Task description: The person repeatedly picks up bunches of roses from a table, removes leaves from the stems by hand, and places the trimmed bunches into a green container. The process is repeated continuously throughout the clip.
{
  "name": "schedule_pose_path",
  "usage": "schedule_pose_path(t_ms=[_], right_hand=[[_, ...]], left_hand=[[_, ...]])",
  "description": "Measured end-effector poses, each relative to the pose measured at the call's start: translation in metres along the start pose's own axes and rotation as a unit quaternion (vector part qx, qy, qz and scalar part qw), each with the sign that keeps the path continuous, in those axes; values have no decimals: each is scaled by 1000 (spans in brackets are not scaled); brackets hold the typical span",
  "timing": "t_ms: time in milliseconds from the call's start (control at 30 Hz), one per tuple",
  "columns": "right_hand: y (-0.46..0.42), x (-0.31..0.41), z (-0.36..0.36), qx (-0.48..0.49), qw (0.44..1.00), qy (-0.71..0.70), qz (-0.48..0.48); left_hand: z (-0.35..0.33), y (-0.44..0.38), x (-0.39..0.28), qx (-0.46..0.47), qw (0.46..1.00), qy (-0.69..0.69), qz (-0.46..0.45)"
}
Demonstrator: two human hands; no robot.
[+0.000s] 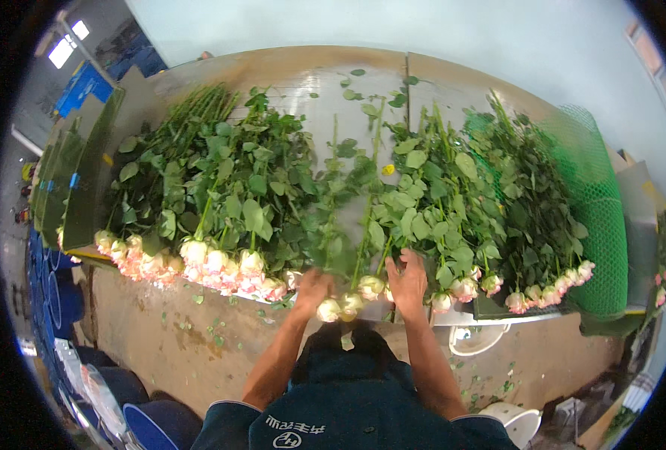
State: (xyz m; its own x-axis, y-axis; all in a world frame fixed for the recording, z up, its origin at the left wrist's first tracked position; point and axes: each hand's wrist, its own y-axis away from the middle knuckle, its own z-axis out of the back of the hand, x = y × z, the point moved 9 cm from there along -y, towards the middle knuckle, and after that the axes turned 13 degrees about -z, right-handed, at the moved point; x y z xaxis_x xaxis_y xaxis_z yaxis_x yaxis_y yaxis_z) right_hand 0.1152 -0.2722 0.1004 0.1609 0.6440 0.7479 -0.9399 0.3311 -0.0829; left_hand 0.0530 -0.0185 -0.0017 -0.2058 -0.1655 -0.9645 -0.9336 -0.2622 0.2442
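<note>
My left hand (315,289) is at the table's front edge, beside a cream rose head (328,310). It is slightly blurred, and its fingertips are partly lost against the leaves, so its grip is unclear. My right hand (409,282) has thumb and fingers spread, with a rose stem (385,254) close to the thumb; nothing shows clearly held. Between the hands, cream roses (371,287) lie with heads towards me and stems pointing away. A dense pile of pink-tinged roses (217,267) lies to the left. More roses (463,289) lie right of my right hand.
Green plastic mesh (597,225) is rolled at the table's right end, beside dark-leaved roses (552,295). Upright panels (88,174) stand at the left end. Loose leaves (352,95) are scattered on the metal tabletop (322,101). Blue buckets (147,427) and a white bucket (513,422) stand on the floor.
</note>
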Motion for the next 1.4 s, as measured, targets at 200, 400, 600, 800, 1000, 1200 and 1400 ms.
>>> schedule_pose_path(t_ms=[200, 400, 600, 800, 1000, 1200, 1400], right_hand=[[-12, -27, -13, 106, 988, 67, -91], [30, 4, 26, 129, 968, -198, -85], [61, -1, -52, 235, 928, -236, -168], [61, -6, -81, 237, 964, -35, -112], [52, -5, -68, 240, 968, -58, -49], [57, 3, -69, 315, 937, -151, -22], [60, 27, -63, 387, 902, -193, -16]], left_hand=[[-2, 3, -38, 42, 989, 127, 57], [6, -1, -35, 66, 993, 83, 50], [0, -11, 15, 14, 993, 87, 82], [-9, -9, 34, 24, 997, 23, 69], [-22, 0, -5, 41, 994, 95, 43], [-45, 12, -46, 85, 993, -63, 60], [-44, 17, -31, -30, 981, 68, 178]])
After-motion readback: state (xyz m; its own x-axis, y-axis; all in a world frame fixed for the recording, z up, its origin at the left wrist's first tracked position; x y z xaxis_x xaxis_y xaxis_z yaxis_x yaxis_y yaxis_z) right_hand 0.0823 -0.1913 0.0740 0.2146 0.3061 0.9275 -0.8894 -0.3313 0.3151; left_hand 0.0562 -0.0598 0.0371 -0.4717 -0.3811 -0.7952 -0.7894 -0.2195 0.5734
